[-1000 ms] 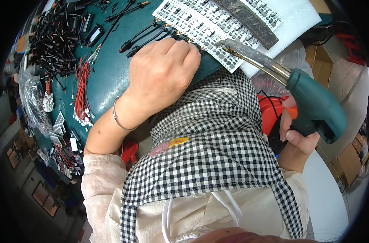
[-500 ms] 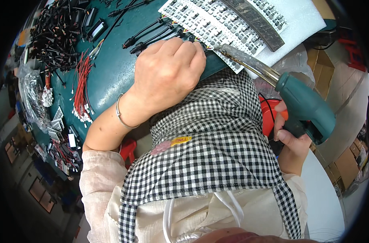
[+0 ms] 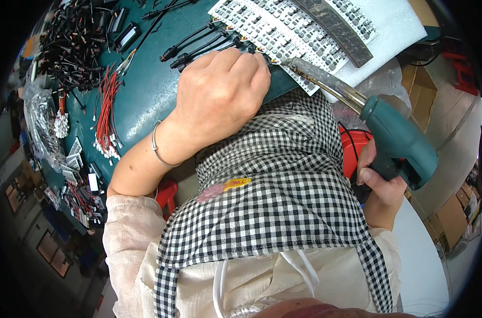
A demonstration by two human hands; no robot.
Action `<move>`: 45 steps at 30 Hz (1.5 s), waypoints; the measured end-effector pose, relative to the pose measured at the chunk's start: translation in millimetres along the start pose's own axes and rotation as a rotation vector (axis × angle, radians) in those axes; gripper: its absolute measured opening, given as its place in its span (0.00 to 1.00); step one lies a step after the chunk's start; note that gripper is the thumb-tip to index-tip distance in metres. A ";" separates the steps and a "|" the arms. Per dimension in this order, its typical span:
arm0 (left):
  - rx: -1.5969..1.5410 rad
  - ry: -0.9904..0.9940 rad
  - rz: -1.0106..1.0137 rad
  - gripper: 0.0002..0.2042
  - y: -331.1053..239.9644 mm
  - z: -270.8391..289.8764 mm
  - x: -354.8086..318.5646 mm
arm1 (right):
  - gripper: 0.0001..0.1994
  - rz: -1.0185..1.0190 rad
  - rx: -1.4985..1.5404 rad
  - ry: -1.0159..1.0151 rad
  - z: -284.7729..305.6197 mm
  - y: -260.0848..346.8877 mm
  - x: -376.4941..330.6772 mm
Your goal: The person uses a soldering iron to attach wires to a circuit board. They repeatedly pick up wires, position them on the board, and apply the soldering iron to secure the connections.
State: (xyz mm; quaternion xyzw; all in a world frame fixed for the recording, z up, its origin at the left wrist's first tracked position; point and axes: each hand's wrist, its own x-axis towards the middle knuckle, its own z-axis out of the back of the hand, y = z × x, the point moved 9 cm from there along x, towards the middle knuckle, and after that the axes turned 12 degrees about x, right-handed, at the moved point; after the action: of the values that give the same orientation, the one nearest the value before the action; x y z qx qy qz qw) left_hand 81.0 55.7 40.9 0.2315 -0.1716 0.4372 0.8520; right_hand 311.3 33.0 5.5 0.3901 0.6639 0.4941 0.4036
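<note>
My right hand (image 3: 381,183) is wrapped round the handle of a green soldering gun (image 3: 397,138). Its long metal front reaches left to the edge of a white circuit board panel (image 3: 275,34), close to my left hand. My left hand (image 3: 222,95) is closed, knuckles up, at the near edge of the table. A black cable (image 3: 254,49) with thin coloured wires runs beneath its fingertips, which are mostly hidden. Other short black cables (image 3: 190,42) lie along the panel's left edge, their coloured wires against it. A dark curved bar (image 3: 333,29) rests across the panel.
White foam (image 3: 394,29) lies under the panel on the green table (image 3: 145,90). Red wires with white plugs (image 3: 108,116) and a heap of black cables (image 3: 69,42) cover the left side. A red stool (image 3: 355,148) and cardboard boxes (image 3: 453,220) stand to the right, below table height.
Almost nothing differs. My left hand has shifted very slightly, and the right index finger sits a little closer to the soldering gun's handle.
</note>
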 end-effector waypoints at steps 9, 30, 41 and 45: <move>-0.048 0.101 0.022 0.13 1.2 -2.1 -2.5 | 0.29 0.034 0.234 -0.168 -3.9 13.0 11.2; -0.081 -0.020 0.105 0.08 0.8 5.3 -11.1 | 0.36 0.112 0.362 0.212 -2.1 25.4 26.2; -0.249 0.544 0.247 0.05 57.4 -0.7 -36.8 | 0.33 0.190 0.419 0.177 -7.6 39.4 37.9; 0.144 0.374 0.557 0.07 151.9 1.4 -50.2 | 0.33 0.195 0.424 0.162 -3.8 37.0 41.0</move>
State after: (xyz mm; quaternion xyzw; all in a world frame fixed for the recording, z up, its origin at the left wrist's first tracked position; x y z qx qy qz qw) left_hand -72.3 99.1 54.4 0.1512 -0.0376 0.6989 0.6981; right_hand 297.0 76.9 36.0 0.4875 0.7422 0.4098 0.2087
